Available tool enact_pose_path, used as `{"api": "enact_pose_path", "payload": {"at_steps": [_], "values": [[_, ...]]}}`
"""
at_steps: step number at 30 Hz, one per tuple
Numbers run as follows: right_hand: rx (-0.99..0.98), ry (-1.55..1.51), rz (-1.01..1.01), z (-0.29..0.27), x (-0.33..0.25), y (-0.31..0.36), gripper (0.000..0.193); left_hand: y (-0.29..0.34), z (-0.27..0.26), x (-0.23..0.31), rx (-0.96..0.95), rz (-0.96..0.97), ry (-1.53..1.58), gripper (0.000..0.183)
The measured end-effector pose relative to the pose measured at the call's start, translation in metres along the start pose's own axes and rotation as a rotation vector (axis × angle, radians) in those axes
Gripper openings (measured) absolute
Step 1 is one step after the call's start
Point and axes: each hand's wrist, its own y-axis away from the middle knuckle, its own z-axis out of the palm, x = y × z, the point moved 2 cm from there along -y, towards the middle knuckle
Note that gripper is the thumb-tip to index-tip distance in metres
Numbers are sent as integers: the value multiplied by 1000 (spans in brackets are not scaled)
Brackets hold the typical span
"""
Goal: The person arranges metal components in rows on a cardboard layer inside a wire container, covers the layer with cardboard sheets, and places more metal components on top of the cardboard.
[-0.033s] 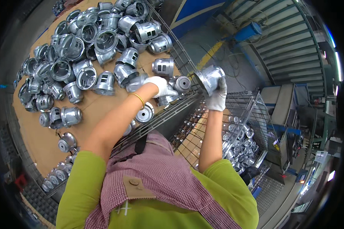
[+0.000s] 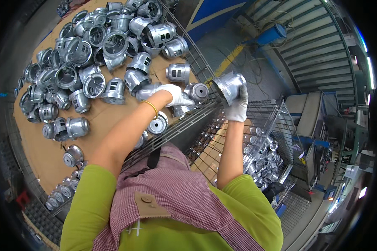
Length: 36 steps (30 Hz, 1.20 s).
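Two gloved hands: right hand (image 2: 238, 106) fingers clasp a metal housing (image 2: 229, 86); left hand (image 2: 174, 94) fingers close on another housing (image 2: 195, 91) on the bench (image 2: 104, 121).

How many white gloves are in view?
2: the left hand's glove rests on the metal housings over the cardboard; the right hand's glove holds one housing above the wire cage.
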Motion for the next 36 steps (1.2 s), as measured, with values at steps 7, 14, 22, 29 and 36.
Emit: {"api": "enact_pose_path", "payload": {"at_steps": [7,14,22,29,36], "values": [[10,1,11,3,9,3,73,11,20,8,247,49,474,92],[2,-43,-1,5,11,2,68,51,21,11,684,185,335,69],[34,-21,-75,-6,2,12,64,53,27,24,532,135,-145,68],[78,2,-117,-27,-4,16,67,48,36,37,324,132,-59,64],[57,-7,-115,-28,-12,16,70,-7,10,14,490,177,307,50]]}}
